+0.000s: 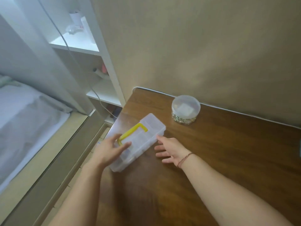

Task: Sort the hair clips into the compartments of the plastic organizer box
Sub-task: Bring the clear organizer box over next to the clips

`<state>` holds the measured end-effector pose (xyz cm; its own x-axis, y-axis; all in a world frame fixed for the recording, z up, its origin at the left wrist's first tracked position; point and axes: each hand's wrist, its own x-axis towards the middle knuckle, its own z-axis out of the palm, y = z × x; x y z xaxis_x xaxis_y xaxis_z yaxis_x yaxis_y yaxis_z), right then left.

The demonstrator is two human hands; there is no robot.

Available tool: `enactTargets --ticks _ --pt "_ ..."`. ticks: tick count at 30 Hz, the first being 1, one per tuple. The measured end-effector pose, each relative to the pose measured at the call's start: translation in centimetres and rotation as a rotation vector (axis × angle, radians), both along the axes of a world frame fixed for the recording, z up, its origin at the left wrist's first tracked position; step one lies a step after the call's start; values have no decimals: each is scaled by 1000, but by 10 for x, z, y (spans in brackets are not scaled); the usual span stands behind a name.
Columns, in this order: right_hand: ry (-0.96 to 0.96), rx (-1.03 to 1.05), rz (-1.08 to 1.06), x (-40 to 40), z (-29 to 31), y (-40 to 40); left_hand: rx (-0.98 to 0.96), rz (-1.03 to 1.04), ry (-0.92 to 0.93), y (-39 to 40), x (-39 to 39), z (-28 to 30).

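Head view showed the plastic organizer box point(138, 141) lying closed on the wooden table point(228, 152), close to the table's left edge, its yellow handle point(132, 131) folded flat on the lid. The left hand point(110, 150) rested on the near end of the lid with fingers straight and spread, gripping nothing. The right hand point(169, 150) lay open on the table just beside the box's right long side, one fingertip at or near its wall.

The step in hand looked like steadying and opening the box. To do it well, the left hand should have pressed the base down while the right found the latch on the long side, since the light box could skid toward the table's edge and drop. Drawing it toward the middle first would have been safer.

A round clear jar point(185, 109) with a lid stood near the wall, holding small gold-coloured pieces, probably the hair clips; too blurred to confirm. A shelf unit point(97, 62) and a bed point(24, 119) lay to the left. Nothing blocked the path between jar and box.
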<state>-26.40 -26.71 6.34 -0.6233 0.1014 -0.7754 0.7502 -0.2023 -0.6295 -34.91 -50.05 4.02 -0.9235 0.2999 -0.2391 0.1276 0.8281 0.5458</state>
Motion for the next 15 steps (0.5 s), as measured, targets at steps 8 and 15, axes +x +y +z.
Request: enactTargets --ticks 8,15 --pt "-92 131 -119 54 -11 55 -31 -258 182 86 34 -9" --pt "-196 52 -483 196 -15 152 272 -651 267 217 101 -9"
